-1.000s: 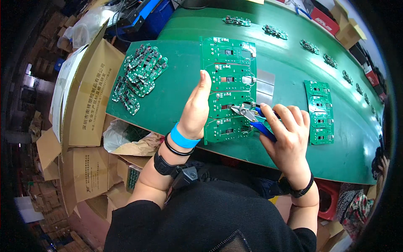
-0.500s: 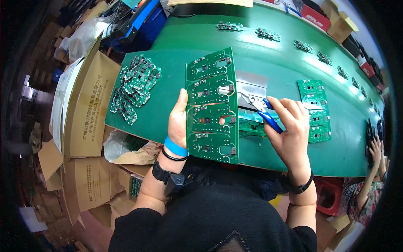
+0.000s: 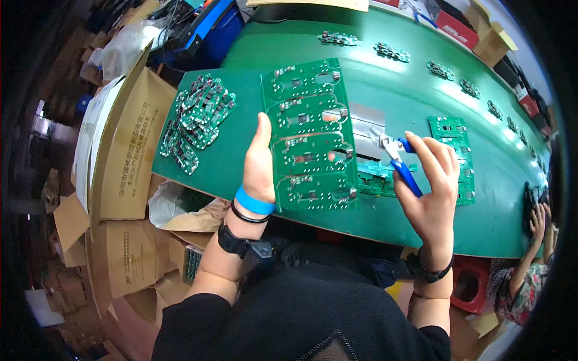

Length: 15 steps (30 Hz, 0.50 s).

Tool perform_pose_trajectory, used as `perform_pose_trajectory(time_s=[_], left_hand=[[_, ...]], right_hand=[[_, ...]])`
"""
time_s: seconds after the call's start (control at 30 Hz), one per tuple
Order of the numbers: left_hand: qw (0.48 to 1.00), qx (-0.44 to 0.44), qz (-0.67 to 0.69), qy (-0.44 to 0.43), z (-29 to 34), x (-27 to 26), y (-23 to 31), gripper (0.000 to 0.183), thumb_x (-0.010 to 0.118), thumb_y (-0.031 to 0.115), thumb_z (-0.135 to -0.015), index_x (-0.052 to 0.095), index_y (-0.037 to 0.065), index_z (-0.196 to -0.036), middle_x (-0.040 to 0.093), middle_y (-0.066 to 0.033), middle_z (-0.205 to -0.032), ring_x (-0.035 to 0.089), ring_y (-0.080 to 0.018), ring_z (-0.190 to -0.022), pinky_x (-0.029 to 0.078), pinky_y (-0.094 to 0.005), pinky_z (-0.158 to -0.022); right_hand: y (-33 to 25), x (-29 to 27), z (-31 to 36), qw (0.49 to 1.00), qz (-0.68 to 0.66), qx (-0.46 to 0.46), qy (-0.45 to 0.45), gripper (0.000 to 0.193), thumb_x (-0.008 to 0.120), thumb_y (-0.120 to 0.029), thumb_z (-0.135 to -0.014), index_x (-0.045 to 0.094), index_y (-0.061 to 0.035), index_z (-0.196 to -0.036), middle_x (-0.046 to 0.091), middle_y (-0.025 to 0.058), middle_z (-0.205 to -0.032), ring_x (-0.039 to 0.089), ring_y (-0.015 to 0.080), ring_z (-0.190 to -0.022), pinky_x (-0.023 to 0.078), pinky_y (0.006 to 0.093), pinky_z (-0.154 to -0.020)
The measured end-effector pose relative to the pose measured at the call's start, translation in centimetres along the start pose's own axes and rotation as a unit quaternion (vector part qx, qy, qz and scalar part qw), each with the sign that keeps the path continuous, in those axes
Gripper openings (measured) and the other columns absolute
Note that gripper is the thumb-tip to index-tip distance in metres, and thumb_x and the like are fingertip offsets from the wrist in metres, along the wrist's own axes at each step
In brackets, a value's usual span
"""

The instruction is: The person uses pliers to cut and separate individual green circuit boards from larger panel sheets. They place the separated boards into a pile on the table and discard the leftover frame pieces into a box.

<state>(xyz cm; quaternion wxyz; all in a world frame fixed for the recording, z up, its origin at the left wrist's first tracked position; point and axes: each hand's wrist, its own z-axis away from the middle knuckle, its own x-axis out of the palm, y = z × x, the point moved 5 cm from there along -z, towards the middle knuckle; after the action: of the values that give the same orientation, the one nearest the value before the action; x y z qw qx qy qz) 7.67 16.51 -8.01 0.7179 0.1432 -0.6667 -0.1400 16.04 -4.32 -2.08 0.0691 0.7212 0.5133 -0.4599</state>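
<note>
My left hand (image 3: pixel 259 159) grips a green circuit board panel (image 3: pixel 306 133) by its left side, thumb along the edge. Fingertips show through cut-outs in the panel; the rest of those fingers is behind it. The panel holds several joined boards, one above another. In my right hand (image 3: pixel 430 186) is a pair of blue-handled cutters (image 3: pixel 401 162), its metal jaws pointing left, apart from the panel. A second green panel (image 3: pixel 451 129) lies on the table beyond that hand. Left of the held panel rests a heap of separated circuit boards (image 3: pixel 198 117).
On the green table (image 3: pixel 289 42) sit a grey metal plate (image 3: pixel 368 123) and green board scraps (image 3: pixel 379 174). Small boards (image 3: pixel 391 52) line the far side. Cardboard boxes (image 3: pixel 127 144) stand at the left. Another person's hand (image 3: pixel 537 221) is at the far right.
The panel has turned and tilted in my left hand, its lower edge rising. My right hand with the cutters has shifted right, farther from the panel.
</note>
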Motion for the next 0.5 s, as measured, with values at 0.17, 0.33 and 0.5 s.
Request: perform_pose_trajectory(time_s=[0.17, 0.33, 0.5], left_hand=[[0.991, 0.036, -0.111, 0.072, -1.0, 0.7, 0.5, 0.075, 0.02, 0.063, -0.097, 0.037, 0.006, -0.142, 0.052, -0.019, -0.134, 0.058, -0.0366, -0.114, 0.05, -0.054, -0.093], [0.983, 0.054, -0.153, 0.085, -1.6, 1.2, 0.9, 0.072, 0.02, 0.061, -0.098, 0.039, 0.006, -0.141, 0.052, -0.0183, -0.134, 0.058, -0.0359, -0.114, 0.05, -0.0537, -0.093], [0.979, 0.06, -0.172, 0.09, -1.6, 1.9, 1.0, 0.073, 0.02, 0.061, -0.098, 0.04, 0.006, -0.141, 0.054, -0.0184, -0.132, 0.059, -0.0352, -0.113, 0.051, -0.0524, -0.093]], right_hand=[[-3.2, 0.4, 0.8, 0.986, -0.013, -0.074, -0.15, 0.066, 0.074, -0.016, -0.057, 0.06, -0.0093, -0.12, 0.057, 0.0089, -0.108, 0.051, 0.0291, -0.102, 0.035, 0.0435, -0.092], [-3.9, 1.0, 0.7, 0.98, 0.011, -0.095, -0.177, 0.069, 0.076, -0.017, -0.057, 0.058, -0.0102, -0.123, 0.056, 0.0075, -0.11, 0.05, 0.0277, -0.102, 0.035, 0.0432, -0.091], [-3.9, 1.2, 0.7, 0.979, 0.024, -0.096, -0.179, 0.069, 0.077, -0.017, -0.057, 0.057, -0.0104, -0.123, 0.056, 0.0073, -0.11, 0.05, 0.0271, -0.102, 0.035, 0.0428, -0.091]])
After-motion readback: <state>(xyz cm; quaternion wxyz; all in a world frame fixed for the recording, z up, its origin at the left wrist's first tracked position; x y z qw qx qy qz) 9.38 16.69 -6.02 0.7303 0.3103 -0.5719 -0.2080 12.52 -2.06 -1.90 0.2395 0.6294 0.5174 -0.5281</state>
